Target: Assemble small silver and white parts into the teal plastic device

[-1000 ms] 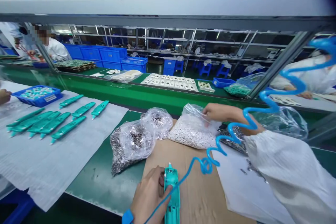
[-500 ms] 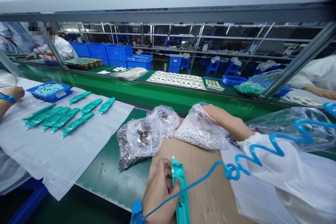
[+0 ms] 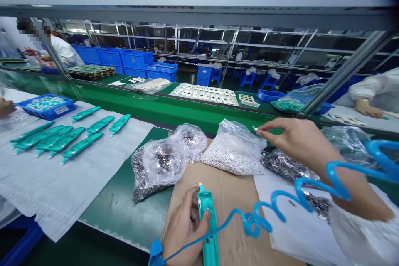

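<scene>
My left hand [image 3: 186, 226] is wrapped round a long teal plastic housing [image 3: 208, 208] with a white tip, its hollow side facing up over the cardboard [image 3: 237, 216]. A blue strap with a coiled cord circles that wrist. My right hand [image 3: 289, 135] pinches a small white plastic part [image 3: 255, 129] between thumb and fingertips, in the air just right of a clear bag of small white parts [image 3: 233, 158]. To the left of that bag lie clear bags of small dark metal parts [image 3: 158, 166]. Another bag of metal parts [image 3: 289, 166] lies below my right hand.
Several teal housings [image 3: 82, 146] lie on white sheeting at left, beside a blue tray [image 3: 51, 108] of small parts. A coiled blue cord [image 3: 264, 216] crosses before me. Beyond the green ledge are white pieces [image 3: 202, 93] and blue crates [image 3: 134, 60]. Co-workers' hands [image 3: 368, 108] show at the sides.
My right hand has come out of the bag of white parts and moved right, now pinching one small white part. My left hand still holds the teal housing. The view has shifted slightly.
</scene>
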A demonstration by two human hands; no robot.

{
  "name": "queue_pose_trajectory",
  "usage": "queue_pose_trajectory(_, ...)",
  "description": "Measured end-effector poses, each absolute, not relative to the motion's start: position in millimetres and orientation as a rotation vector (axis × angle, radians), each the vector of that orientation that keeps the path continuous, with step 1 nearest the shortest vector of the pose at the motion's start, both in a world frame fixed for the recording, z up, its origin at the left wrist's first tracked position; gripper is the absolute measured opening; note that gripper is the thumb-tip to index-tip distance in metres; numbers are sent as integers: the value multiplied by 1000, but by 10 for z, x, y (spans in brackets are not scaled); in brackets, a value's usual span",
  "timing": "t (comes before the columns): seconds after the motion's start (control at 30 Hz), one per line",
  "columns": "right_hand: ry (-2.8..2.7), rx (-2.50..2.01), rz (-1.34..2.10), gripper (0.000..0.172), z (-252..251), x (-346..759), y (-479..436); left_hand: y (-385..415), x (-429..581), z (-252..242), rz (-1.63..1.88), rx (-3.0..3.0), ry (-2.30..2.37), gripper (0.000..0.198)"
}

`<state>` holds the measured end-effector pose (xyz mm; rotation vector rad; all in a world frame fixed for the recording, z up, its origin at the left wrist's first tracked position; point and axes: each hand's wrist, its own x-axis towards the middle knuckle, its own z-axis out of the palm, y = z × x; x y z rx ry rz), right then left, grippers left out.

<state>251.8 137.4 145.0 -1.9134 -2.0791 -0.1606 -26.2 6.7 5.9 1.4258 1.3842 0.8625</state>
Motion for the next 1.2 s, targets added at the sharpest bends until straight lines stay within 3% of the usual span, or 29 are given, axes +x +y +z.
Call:
queue_pose_trajectory(0.1,-2058,-1958,-88,23,1296,2620,973,66,-262,63,855,1422,1378,52)
queue_pose_trajectory(0.33,-2129,-2079,369,30,484,2464,346,70,-243,150,829,1420,1335,52)
queue_pose_trajectory(0.43,-2092,-2203,338,35,324,2427,263,75,-253,129,803,1420,1348,55)
queue_pose_trajectory(0.6,-2121,-2159,75,34,294,2470,214,83,-257,88,795,1418,1345,58)
queue_pose_trajectory(0.9,-2336,-2088,179,38,398,2451,469,80,-263,114,771,1398,1341,62)
queue_pose_trajectory(1.2,-2423,-1997,72,27,298,2469,647,64,-286,68,748,1415,1355,61)
